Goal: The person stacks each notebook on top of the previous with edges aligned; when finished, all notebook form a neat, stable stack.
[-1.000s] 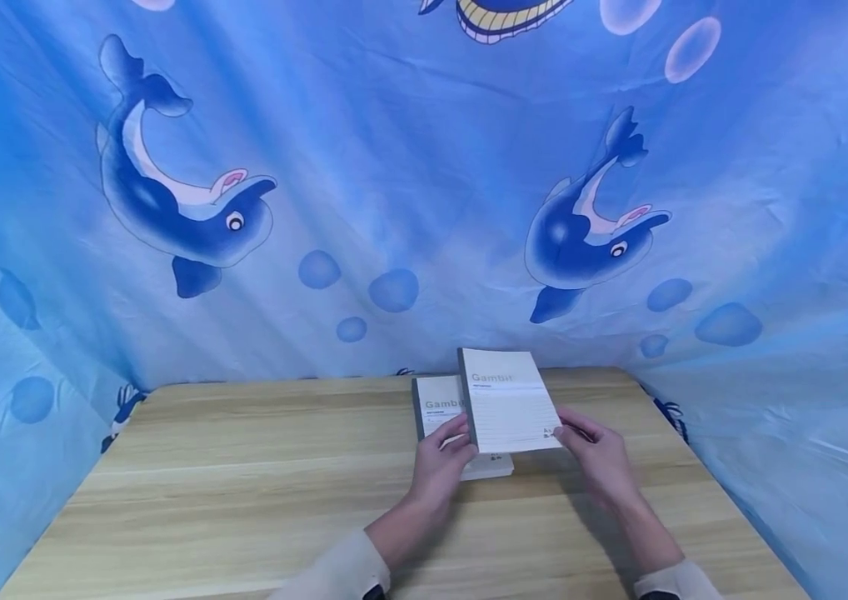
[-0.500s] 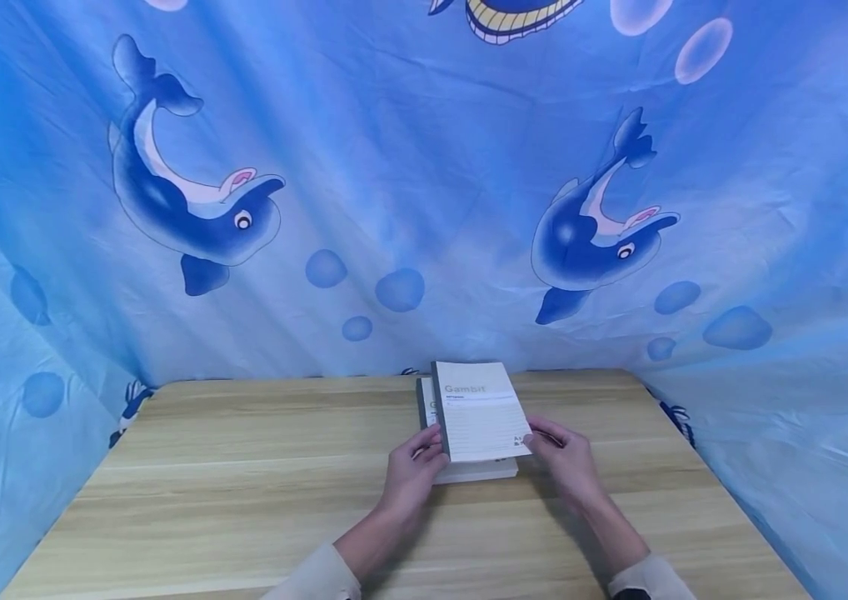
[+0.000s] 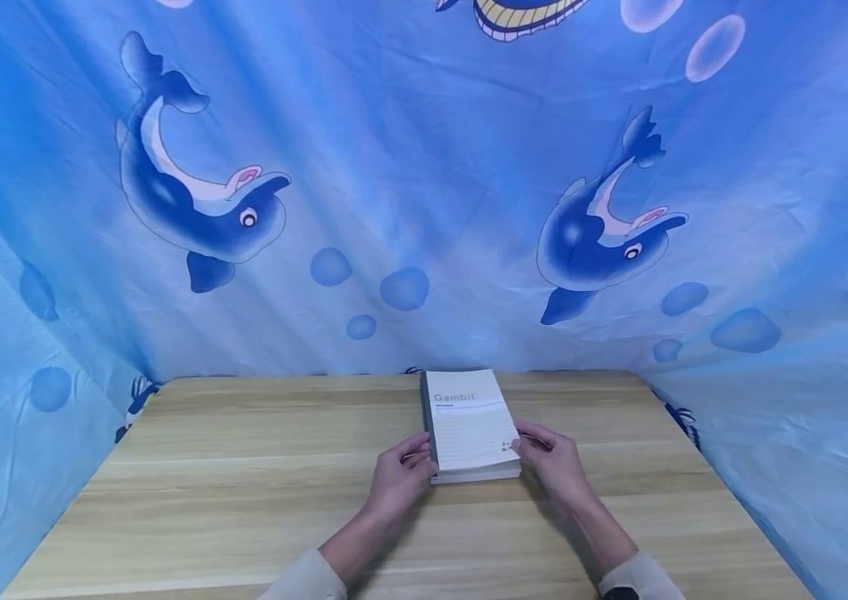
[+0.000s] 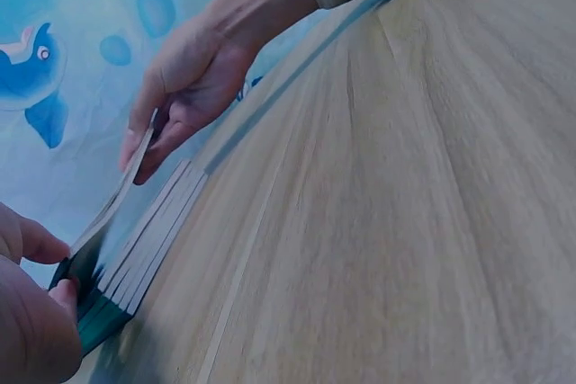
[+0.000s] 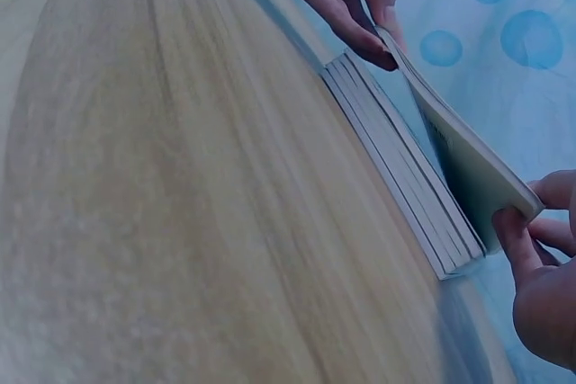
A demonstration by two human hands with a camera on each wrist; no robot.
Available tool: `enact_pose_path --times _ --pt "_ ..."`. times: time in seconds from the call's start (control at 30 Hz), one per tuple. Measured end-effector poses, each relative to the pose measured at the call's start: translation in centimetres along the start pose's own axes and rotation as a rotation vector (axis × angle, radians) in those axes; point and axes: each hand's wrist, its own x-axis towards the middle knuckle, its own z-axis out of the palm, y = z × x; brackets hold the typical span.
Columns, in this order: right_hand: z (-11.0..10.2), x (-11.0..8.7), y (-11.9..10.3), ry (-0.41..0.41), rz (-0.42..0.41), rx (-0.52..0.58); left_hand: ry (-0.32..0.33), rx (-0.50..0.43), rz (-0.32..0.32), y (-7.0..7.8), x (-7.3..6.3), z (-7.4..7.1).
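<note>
A white notebook (image 3: 469,429) marked "Gambit", with a dark spine strip, lies just over a stack of notebooks (image 3: 478,477). Thumb and fingers of my left hand (image 3: 400,477) pinch its spine side near the front corner. At the opposite side, my right hand (image 3: 555,465) pinches the right edge near its front corner. Both wrist views show a gap: the held notebook (image 5: 475,166) is tilted above the stack (image 5: 400,164), whose page edges face the camera. In the head view the upper notebook covers nearly all of the stack.
The wooden table (image 3: 259,483) spreads out around the stack, mostly to its left and front. A blue curtain (image 3: 364,167) printed with dolphins and bubbles hangs behind the table's back edge and along both sides.
Both hands have brought the held notebook left and down, from offset to the right of the stack to lined up over it. The head view has shifted slightly.
</note>
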Motion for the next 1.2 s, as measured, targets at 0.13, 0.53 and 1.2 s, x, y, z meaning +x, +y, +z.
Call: enact_pose_path --times 0.13,0.53,1.2 --pt "-0.1 -0.1 0.1 -0.007 0.012 -0.042 -0.018 0.023 -0.002 -0.2 0.1 -0.4" --pt "0.2 -0.1 0.6 -0.012 0.043 -0.085 -0.047 0.120 0.007 -0.1 0.6 -1.3" --pt "0.4 0.1 1.5 0.040 0.007 -0.132 -0.052 0.256 0.048 -0.4 0.8 -1.4"
